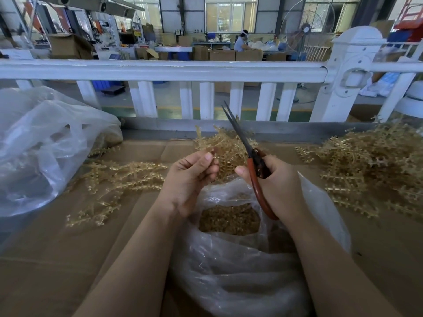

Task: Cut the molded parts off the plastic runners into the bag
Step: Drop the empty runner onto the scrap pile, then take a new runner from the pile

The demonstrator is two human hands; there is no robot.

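bag [240, 266] at 6 o'clock part-filled | left hand [190, 179] pinches runner [225, 154] | right hand [278, 181] grips scissors [248, 154], blades barely parted | uncut pile [375, 170] at 3 o'clock remains

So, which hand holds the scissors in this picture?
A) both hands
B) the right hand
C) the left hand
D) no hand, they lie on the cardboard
B: the right hand grips the scissors by their red handles, blades pointing up, above the bag.
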